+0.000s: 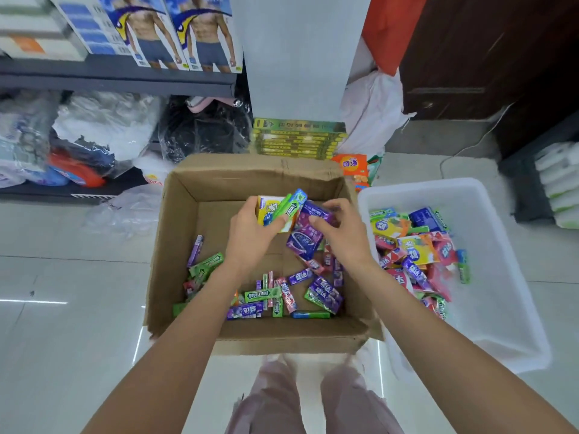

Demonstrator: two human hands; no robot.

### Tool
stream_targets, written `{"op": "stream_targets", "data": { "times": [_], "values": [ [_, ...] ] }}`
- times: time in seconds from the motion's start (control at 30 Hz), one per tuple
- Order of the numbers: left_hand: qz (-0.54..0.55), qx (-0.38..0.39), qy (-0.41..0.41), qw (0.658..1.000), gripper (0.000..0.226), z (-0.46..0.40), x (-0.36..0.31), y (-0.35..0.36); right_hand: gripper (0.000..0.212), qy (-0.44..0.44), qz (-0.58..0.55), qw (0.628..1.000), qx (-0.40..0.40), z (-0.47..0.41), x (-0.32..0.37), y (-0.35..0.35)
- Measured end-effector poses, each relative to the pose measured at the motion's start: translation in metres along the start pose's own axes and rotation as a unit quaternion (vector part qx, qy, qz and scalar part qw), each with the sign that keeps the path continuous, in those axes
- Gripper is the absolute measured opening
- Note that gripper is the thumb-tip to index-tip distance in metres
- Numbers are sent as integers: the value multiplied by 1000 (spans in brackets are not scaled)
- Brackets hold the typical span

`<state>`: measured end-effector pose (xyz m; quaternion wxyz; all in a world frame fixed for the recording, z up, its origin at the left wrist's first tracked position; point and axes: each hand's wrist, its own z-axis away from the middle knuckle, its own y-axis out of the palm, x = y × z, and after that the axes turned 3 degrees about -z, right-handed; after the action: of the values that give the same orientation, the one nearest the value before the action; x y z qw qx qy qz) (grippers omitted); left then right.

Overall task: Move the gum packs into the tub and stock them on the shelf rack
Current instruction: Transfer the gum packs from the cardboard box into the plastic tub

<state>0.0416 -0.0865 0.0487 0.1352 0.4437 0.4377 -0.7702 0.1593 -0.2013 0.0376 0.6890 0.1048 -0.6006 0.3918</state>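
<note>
**A:** Hands status?

**B:** Both raised over the open cardboard box [250,180]. Left hand [250,228] grips a bunch of gum packs: a yellow pack [265,208], a green Doublemint pack [286,211], a blue one [298,195]. Right hand [340,228] pinches the purple packs [305,231] just beside them, fingers curled on the top edge. The two bunches touch; exact pack count is hidden by the fingers.

**A:** Remaining stock?

**B:** Loose gum packs [266,296] are scattered on the box floor, mostly near the front wall and left side: purple, green, pink. Some sit under the forearms, so count is unclear.

**A:** Tub?

**B:** White plastic tub [470,324] on the floor, touching the box's right side. A pile of mixed packs [413,252] lies in its far half. Its near corner is partly hidden by the right arm.

**A:** Shelf rack?

**B:** Only a dark shelf [119,76] at upper left, holding underwear boxes [175,32], cut off by the frame. A stack of green cartons [297,139] stands behind the box; print is too blurred to read.
</note>
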Motion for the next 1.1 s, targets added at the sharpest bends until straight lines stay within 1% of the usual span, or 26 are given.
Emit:
{"op": "stream_targets", "data": {
  "times": [0.1,0.23,0.3,0.37,0.47,0.6,0.67,0.8,0.87,0.93,1.0,1.1],
  "values": [
    [21,1,19,1000,27,8,-47,36,24,-13,-8,999,-44,0,2,-50],
    [-15,6,58,998,30,22,-98,101,22,2,-4,997,-82,0,-17,-127],
    [-22,26,65,997,29,26,-112,137,22,10,-3,995,-96,0,-32,-161],
    [-68,38,66,995,30,31,-121,172,20,18,-12,995,-98,0,-49,-189],
    [-122,51,48,990,31,36,-126,212,22,40,2,996,-75,-2,-77,-217],
    [-160,38,-7,986,39,38,-120,242,29,54,77,995,-37,-12,-105,-233],
    [-162,20,-30,986,40,38,-119,245,36,51,109,993,-19,-15,-108,-234],
    [-182,-2,-40,982,43,40,-123,248,53,31,211,976,48,-18,-116,-235],
    [-218,5,-29,976,54,43,-125,246,56,20,253,965,67,-17,-119,-234],
    [-270,15,-6,963,61,46,-126,241,55,1,293,954,68,-15,-118,-231],
    [-284,12,27,958,58,51,-126,234,53,-25,291,954,63,-12,-112,-226],
    [-221,-5,83,972,40,59,-123,217,46,-57,237,968,63,-10,-93,-212]
  ]
}}
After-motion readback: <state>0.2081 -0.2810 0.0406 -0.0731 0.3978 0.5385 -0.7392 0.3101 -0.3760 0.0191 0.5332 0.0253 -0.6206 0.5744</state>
